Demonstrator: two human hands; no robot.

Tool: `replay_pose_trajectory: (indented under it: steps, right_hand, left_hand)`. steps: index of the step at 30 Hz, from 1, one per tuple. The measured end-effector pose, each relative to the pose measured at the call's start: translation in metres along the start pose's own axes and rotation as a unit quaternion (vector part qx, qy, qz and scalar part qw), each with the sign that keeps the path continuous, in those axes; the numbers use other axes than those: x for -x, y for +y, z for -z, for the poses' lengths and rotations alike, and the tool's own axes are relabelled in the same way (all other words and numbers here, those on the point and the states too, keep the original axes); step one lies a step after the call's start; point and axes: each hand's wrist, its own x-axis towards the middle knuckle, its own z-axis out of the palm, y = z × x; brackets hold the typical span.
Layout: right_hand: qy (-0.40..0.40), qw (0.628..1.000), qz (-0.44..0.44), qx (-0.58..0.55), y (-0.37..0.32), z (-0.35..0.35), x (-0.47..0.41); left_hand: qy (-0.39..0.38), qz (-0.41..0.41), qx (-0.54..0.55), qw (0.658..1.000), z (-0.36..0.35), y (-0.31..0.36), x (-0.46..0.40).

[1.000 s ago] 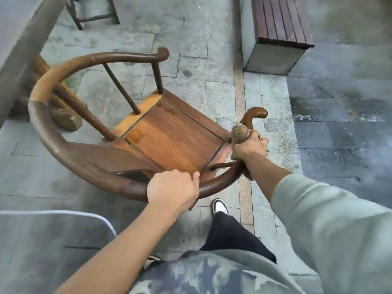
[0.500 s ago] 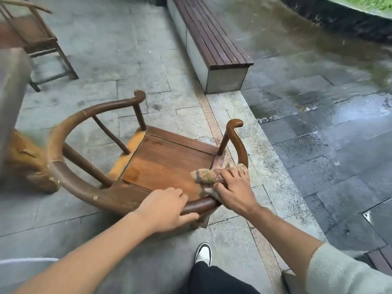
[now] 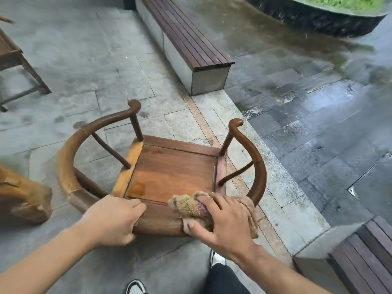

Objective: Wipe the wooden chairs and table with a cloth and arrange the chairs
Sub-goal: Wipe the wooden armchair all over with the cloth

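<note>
Swung round, chair (image 3: 169, 172) arm-tips apparently point away; right hand (image 3: 224, 221) on cloth (image 3: 188, 205).

A: Access to the seat (image 3: 169, 170)?
B: Open from above. Curved rail (image 3: 252, 158) and spindles (image 3: 233, 177) fence both sides; front is open between the rail tips.
A: Near edge?
B: Taken: left hand (image 3: 110, 221) and right hand (image 3: 222, 219) with cloth (image 3: 186, 205) sit on the back rail.
A: Around it?
B: Bench (image 3: 191, 45) ahead, wood block (image 3: 23, 200) left, second chair (image 3: 19, 66) far left.
</note>
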Motion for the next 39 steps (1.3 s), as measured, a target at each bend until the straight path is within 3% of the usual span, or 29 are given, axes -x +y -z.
replay_pose_trajectory:
  steps: [2,5,10,14,25,30,35,39]
  right_hand:
    - [0.06,0.998,-0.01,0.034,-0.044,-0.021,-0.002]
    - [0.069,0.994,-0.017,0.085,-0.099,-0.046,-0.012]
    - [-0.068,0.991,0.029,0.113,-0.099,-0.031,-0.024]
    - [-0.168,0.976,0.001,0.138,-0.096,-0.01,-0.029]
    - [-0.118,0.984,0.047,0.126,-0.16,-0.059,-0.053]
    - [-0.117,0.984,0.042,0.131,-0.149,-0.051,-0.048]
    - [-0.148,0.979,0.001,0.141,-0.163,-0.046,-0.044]
    - [-0.152,0.976,-0.025,0.156,-0.217,-0.074,-0.077]
  left_hand:
    - [0.054,-0.038,0.0,0.998,-0.002,-0.009,-0.004]
    - [0.036,-0.084,0.015,0.996,-0.003,-0.037,0.001]
    - [0.034,-0.066,0.042,0.996,-0.017,-0.118,0.025]
    - [0.031,-0.069,0.026,0.997,-0.017,-0.125,0.022]
    - [0.082,-0.065,0.027,0.994,-0.019,-0.116,0.028]
    - [0.163,-0.147,0.067,0.973,-0.023,-0.125,0.022]
    - [0.07,-0.123,0.05,0.989,-0.041,-0.207,0.024]
    - [0.056,-0.163,0.041,0.984,-0.054,-0.272,0.007]
